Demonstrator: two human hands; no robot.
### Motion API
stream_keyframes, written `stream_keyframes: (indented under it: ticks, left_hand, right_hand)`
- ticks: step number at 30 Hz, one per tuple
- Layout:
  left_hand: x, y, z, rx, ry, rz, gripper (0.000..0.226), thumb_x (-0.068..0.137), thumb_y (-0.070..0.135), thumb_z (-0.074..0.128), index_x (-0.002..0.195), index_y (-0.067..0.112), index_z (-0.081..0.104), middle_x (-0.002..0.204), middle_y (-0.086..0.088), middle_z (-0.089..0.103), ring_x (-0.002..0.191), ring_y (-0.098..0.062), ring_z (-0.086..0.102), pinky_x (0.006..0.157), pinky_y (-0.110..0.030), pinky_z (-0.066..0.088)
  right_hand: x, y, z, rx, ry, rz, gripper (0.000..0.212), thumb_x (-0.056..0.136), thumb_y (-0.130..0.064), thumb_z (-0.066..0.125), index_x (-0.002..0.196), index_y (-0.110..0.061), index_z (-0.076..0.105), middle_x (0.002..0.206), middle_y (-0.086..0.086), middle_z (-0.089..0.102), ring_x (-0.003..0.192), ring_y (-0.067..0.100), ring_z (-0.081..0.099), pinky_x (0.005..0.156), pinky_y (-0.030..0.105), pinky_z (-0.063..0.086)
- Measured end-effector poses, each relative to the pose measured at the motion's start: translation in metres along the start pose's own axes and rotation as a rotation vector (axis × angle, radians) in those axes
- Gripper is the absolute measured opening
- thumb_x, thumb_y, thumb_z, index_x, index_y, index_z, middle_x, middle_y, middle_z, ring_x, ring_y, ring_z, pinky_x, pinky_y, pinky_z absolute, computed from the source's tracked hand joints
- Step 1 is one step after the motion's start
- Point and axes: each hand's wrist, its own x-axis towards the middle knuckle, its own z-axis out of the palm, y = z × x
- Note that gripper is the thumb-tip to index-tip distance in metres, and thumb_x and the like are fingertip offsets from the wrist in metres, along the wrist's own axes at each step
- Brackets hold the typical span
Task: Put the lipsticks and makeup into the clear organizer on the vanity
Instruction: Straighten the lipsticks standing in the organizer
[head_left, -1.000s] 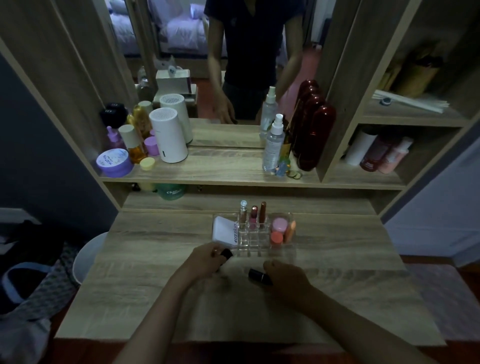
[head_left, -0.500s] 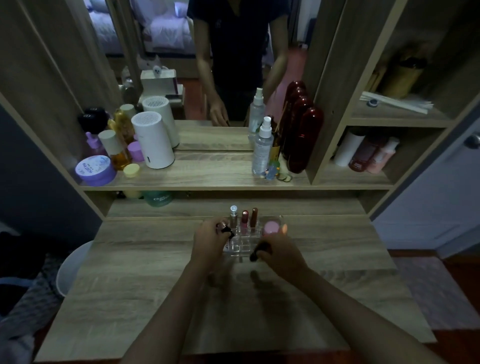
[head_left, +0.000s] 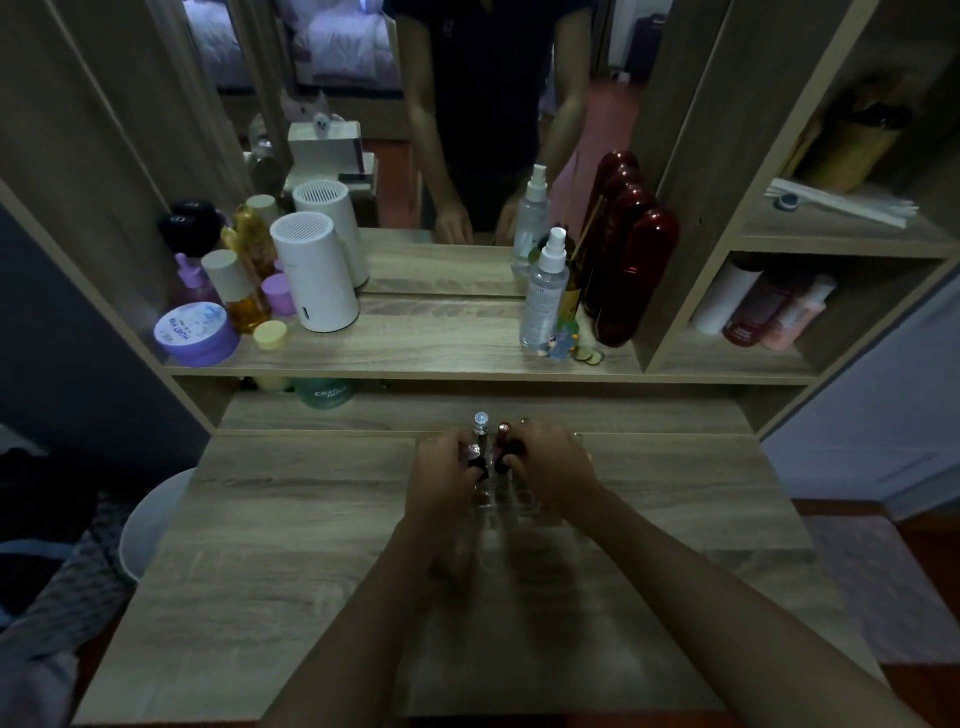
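The clear organizer (head_left: 501, 500) stands on the wooden vanity top (head_left: 311, 519), mostly covered by both hands. My left hand (head_left: 441, 475) holds a dark lipstick (head_left: 479, 470) over the organizer's slots. My right hand (head_left: 553, 467) holds another dark lipstick (head_left: 503, 461) just beside it, tip down into the slots. A silver-capped tube (head_left: 481, 423) and a red-capped tube (head_left: 503, 431) stand upright in the back row. The organizer's side compartments are hidden behind my hands.
A shelf (head_left: 415, 358) above the desk carries a purple jar (head_left: 196, 331), a white cylinder (head_left: 314, 270), a spray bottle (head_left: 545, 291) and a dark red bottle (head_left: 636, 275). A mirror behind it reflects a person. A white bin (head_left: 150, 519) sits left of the desk.
Both hands rose from the desk in front of the organizer with a dark lipstick each and now hold them over its slots. The camera moved closer and tilted down.
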Motion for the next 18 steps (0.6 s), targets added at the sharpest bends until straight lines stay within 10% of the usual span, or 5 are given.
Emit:
stream_keyframes:
  ticks: [18]
  left_hand:
    - [0.002, -0.005, 0.008, 0.069, -0.078, 0.114, 0.018, 0.074, 0.002, 0.066, 0.091, 0.005, 0.069, 0.091, -0.013, 0.075, 0.09, -0.029, 0.068, 0.095, -0.046, 0.047]
  right_hand:
    - [0.009, -0.005, 0.015, -0.109, -0.16, 0.184, 0.025, 0.093, -0.017, 0.053, 0.116, -0.018, 0.064, 0.119, 0.005, 0.066, 0.113, 0.025, 0.062, 0.098, 0.047, 0.043]
